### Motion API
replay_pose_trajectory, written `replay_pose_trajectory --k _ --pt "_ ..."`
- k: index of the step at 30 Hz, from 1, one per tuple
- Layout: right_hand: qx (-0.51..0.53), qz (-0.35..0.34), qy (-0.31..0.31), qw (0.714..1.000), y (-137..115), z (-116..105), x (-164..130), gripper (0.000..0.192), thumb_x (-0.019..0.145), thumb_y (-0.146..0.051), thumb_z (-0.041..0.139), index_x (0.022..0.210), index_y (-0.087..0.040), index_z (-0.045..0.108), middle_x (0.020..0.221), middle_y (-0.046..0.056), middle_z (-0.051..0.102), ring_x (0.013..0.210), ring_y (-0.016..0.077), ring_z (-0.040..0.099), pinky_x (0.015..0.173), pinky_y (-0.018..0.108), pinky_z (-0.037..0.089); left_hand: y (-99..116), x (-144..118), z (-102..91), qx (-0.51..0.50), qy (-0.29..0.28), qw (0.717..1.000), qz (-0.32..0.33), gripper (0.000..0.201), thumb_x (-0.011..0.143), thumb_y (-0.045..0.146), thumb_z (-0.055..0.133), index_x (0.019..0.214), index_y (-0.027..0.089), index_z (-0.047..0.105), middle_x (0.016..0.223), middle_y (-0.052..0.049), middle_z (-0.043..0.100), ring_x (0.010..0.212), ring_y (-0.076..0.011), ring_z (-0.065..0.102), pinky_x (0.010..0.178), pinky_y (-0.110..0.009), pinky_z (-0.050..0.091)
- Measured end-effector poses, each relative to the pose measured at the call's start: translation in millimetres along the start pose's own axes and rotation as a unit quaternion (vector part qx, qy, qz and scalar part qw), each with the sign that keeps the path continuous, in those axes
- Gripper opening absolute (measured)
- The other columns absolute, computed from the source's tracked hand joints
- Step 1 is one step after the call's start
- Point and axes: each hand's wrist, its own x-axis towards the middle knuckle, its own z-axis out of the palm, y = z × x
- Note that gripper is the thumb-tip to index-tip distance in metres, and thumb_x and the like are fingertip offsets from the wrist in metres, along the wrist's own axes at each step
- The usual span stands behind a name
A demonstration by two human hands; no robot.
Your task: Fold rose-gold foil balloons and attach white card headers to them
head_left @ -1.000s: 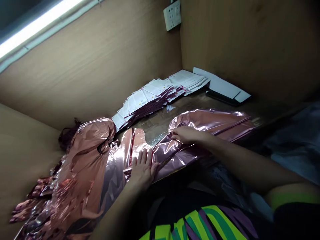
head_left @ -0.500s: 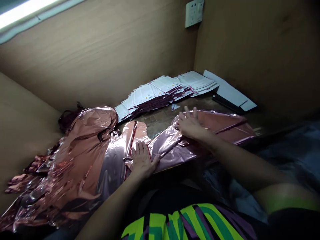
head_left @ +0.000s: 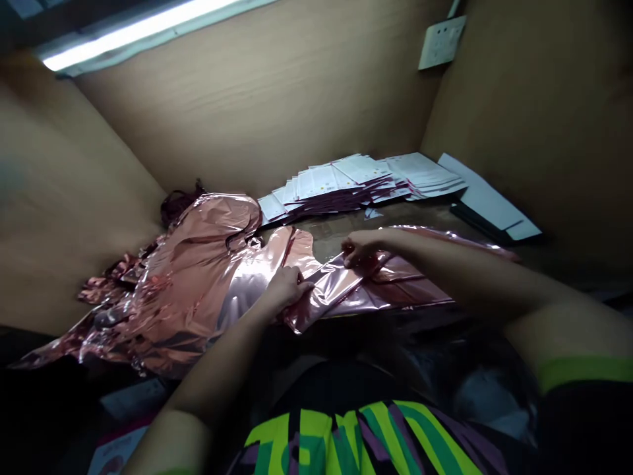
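A shiny rose-gold foil balloon (head_left: 332,282), flat and partly folded over, lies on the work surface in front of me. My right hand (head_left: 362,248) is closed on the upper edge of its folded part, fingers bent inward. At the lower left of the same fold, my left hand (head_left: 287,286) pinches the foil between thumb and fingers; part of its grip is hidden. To the left a large heap of flat rose-gold foil balloons (head_left: 185,264) spreads out, crumpled at its outer end. My right forearm covers some of the foil on the right.
Stacked white printed packets (head_left: 341,178) lie along the back panel. A white sheet (head_left: 494,198) and a dark flat object (head_left: 477,223) sit at the right corner. A socket (head_left: 442,43) is on the wall, and a tube light (head_left: 143,33) runs above.
Both hands lay spread flat on the foil before; now their fingers are closed on it. My right hand has drawn nearer to the left, and the foil between them is folded over. The view has shifted.
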Motion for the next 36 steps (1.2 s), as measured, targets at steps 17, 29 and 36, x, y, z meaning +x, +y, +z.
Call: replay_pose_trajectory --k 17,29,36 --pt "-0.013 -0.04 -0.055 0.998 -0.2 7.1 -8.3 0.027 0.065 -0.036 0.079 0.079 -0.016 0.067 0.071 0.001 0.064 0.064 0.0129 0.054 0.057 0.025 0.033 24.2 -5.9 -7.5 0.042 -0.133 0.988 0.062 0.055 0.064 0.054 0.082 0.102 0.016 0.068 0.109 -0.011 0.069 0.101 -0.0278 0.064 0.073 -0.027 0.045" --pt "-0.033 -0.068 0.014 0.997 -0.6 0.8 -34.7 0.017 0.081 -0.026 0.06 0.093 -0.017 0.068 0.085 0.005 0.067 0.073 0.0156 0.057 0.062 0.024 0.037 19.6 10.8 -38.2 -0.018 -0.199 0.969 0.146 0.027 0.073 0.029 0.072 0.098 0.019 0.069 0.09 -0.002 0.07 0.089 -0.0206 0.064 0.071 -0.025 0.046" --pt "-0.22 -0.159 0.349 0.897 -13.5 19.3 -97.8 0.025 0.094 -0.018 0.044 0.095 -0.015 0.07 0.106 0.015 0.067 0.097 0.0261 0.058 0.088 0.038 0.042 4.1 -7.8 -58.9 0.156 0.111 0.942 0.276 0.038 0.099 0.019 0.03 0.101 0.016 0.067 0.112 -0.015 0.066 0.114 -0.028 0.055 0.096 -0.045 0.043"
